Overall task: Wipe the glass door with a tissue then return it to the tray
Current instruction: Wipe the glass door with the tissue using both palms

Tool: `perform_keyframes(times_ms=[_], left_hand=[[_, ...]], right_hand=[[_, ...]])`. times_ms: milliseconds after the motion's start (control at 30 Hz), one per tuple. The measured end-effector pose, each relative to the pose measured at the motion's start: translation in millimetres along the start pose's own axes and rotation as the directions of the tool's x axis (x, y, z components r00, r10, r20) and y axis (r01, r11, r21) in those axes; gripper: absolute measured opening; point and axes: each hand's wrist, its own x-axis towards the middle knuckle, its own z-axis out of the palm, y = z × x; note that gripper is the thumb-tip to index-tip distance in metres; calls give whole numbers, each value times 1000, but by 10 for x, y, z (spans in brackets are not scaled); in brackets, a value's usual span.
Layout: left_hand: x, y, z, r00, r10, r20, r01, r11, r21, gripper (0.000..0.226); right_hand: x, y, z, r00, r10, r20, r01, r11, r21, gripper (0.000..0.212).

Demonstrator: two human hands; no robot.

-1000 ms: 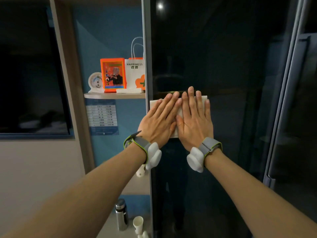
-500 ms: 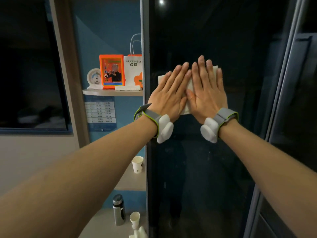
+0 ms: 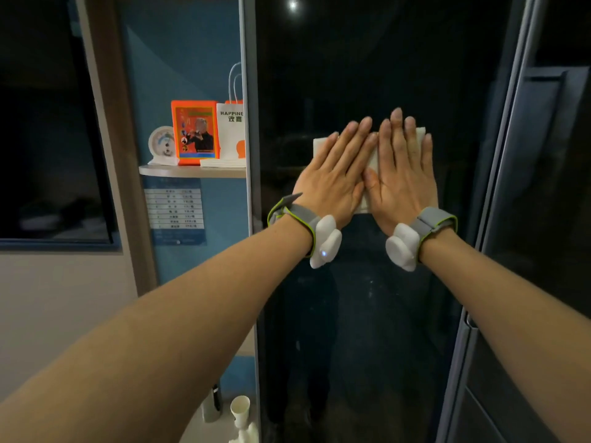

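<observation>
A dark glass door (image 3: 367, 314) fills the middle of the view. A white tissue (image 3: 371, 161) lies flat against it at chest height. My left hand (image 3: 332, 177) and my right hand (image 3: 403, 180) press side by side on the tissue, fingers straight and pointing up. Only the tissue's top corners and a strip between the hands show. No tray is in view.
Left of the door's metal frame (image 3: 251, 187) a shelf (image 3: 192, 171) carries an orange picture frame (image 3: 195, 132), a white paper bag (image 3: 232, 132) and a small round gauge (image 3: 163, 145). A paper cup (image 3: 240, 409) and a flask (image 3: 212, 407) stand lower down. A second dark panel (image 3: 543, 219) is at right.
Both hands slid the tissue up the glass over the last second, then a little to the right. The camera view shifted with them.
</observation>
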Motion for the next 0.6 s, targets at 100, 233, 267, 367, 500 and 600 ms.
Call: perform_keyframes(times_ms=[100,233,267,367,500,600], left_hand=[[-191,200,132,1000,-1,-15,1,1000,3,58],[-418,461,261,1000,14,5,-14,1000,0,58],[-473,517,285,1000,16,19,-16,1000,-2,59],[-597,637,329,999,7,37,-8,1000,28,59],[-598,621,302,1000,12,17,-13,1000,16,59],[-546,594,270,1000,21,19,-21,1000,5,59]], right_hand=[[-274,17,92,1000,-1,12,1,1000,10,65],[-654,49,236,1000,14,19,-14,1000,22,66],[-735,58,272,1000,16,21,-16,999,29,66],[-904,83,345,999,25,27,-26,999,27,66],[-910,87,358,1000,14,6,-15,1000,25,68],[-860,119,350,1000,6,-15,-5,1000,22,69]])
